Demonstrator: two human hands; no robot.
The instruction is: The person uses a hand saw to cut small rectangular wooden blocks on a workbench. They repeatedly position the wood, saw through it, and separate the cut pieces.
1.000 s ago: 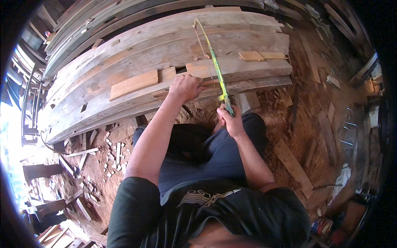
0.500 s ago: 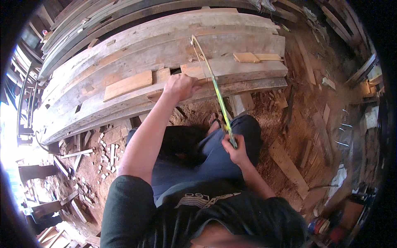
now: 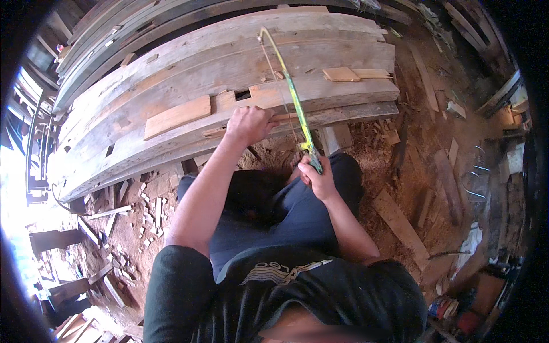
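My left hand (image 3: pixel 249 124) is closed over a narrow wooden strip (image 3: pixel 281 118) at the near edge of the plank bench (image 3: pixel 337 48). The strip's end sticks out to the right of my fingers. My right hand (image 3: pixel 318 177) is wrapped round the handle of a hacksaw (image 3: pixel 297 104) with a green and yellow bowed frame. Its thin blade runs down past the strip's right end; whether the teeth touch the wood is too fine to tell. The saw's far end reaches out over the bench planks.
A flat board (image 3: pixel 178 116) lies on the bench left of my left hand. Two short wood pieces (image 3: pixel 342 74) rest at the right. Small offcuts (image 3: pixel 158 211) and sawdust cover the ground at the left. A longer board (image 3: pixel 401 228) lies on the ground at the right.
My right hand has pushed the hacksaw away from me, so its far end reaches farther over the bench. My left hand stays nearly in place on the strip.
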